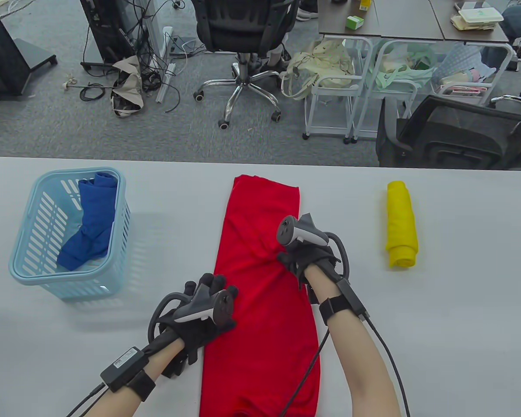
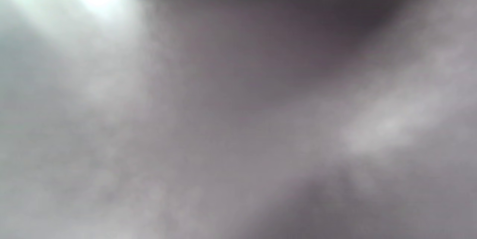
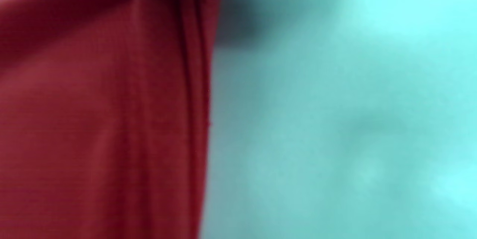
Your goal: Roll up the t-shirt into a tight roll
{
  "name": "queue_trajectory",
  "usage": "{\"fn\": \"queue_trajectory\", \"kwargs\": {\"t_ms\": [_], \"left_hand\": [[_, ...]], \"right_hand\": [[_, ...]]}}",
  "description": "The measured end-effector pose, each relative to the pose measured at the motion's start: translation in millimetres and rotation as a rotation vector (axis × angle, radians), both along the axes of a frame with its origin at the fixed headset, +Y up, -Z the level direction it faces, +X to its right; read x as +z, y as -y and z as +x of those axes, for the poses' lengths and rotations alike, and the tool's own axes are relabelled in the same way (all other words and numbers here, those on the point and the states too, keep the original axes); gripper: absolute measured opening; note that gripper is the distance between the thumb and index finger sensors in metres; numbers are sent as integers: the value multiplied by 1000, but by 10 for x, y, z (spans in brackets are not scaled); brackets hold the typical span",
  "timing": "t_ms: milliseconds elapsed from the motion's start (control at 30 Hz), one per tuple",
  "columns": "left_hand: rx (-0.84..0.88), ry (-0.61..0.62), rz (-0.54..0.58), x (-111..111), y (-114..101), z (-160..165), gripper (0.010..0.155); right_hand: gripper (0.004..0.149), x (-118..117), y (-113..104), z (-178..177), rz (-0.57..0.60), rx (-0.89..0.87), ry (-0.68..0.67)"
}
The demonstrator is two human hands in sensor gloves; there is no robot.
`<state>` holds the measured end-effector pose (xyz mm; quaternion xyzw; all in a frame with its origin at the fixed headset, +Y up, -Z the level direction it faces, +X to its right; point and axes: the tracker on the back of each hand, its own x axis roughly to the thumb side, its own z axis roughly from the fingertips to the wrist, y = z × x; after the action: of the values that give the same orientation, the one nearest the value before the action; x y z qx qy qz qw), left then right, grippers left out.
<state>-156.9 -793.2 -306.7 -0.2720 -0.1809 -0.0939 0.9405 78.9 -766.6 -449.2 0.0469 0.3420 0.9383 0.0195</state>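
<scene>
A red t-shirt (image 1: 260,312) lies folded into a long narrow strip down the middle of the white table (image 1: 451,330), running from the far side to the near edge. My left hand (image 1: 212,290) rests with fingers stretched out on the strip's left edge, near its middle. My right hand (image 1: 288,260) grips the cloth at the right edge, and creases run from it across the strip. The right wrist view shows the shirt's red fabric (image 3: 93,119) and its folded edge close up. The left wrist view shows only a grey blur.
A light blue plastic basket (image 1: 21,269) at the left holds a blue garment (image 1: 91,226). A rolled yellow t-shirt (image 1: 401,223) lies at the right. Office chairs, carts and cables stand on the floor beyond the table's far edge.
</scene>
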Motion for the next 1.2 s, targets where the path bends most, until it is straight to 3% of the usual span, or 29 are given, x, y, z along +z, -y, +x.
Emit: {"fn": "queue_trajectory", "kwargs": {"t_ms": [100, 267, 400, 467, 600, 867, 967, 1100, 1200], "left_hand": [[35, 17, 23, 94, -112, -10, 78], [108, 50, -10, 265, -225, 10, 80], [40, 83, -55, 344, -85, 115, 82], [-56, 87, -90, 327, 10, 150, 84], [-93, 74, -120, 164, 10, 175, 83], [-165, 12, -151, -462, 6, 265, 81], [-179, -18, -128, -568, -28, 318, 80], [-102, 58, 12, -350, -138, 489, 77], [-73, 196, -31, 32, -87, 628, 79]], "right_hand": [[71, 164, -151, -17, 87, -4, -49], [76, 1011, -345, -77, 146, -1, -272], [83, 1611, -96, -78, 48, 97, -399], [85, 1675, 74, -43, -16, 110, -402], [84, 1555, 173, 64, -28, 41, -353], [82, 906, 183, 192, -72, -36, -218], [82, 744, 172, 209, -85, -47, -185], [83, 616, 147, 206, -90, -29, -166], [83, 566, 149, 219, -96, -36, -156]]}}
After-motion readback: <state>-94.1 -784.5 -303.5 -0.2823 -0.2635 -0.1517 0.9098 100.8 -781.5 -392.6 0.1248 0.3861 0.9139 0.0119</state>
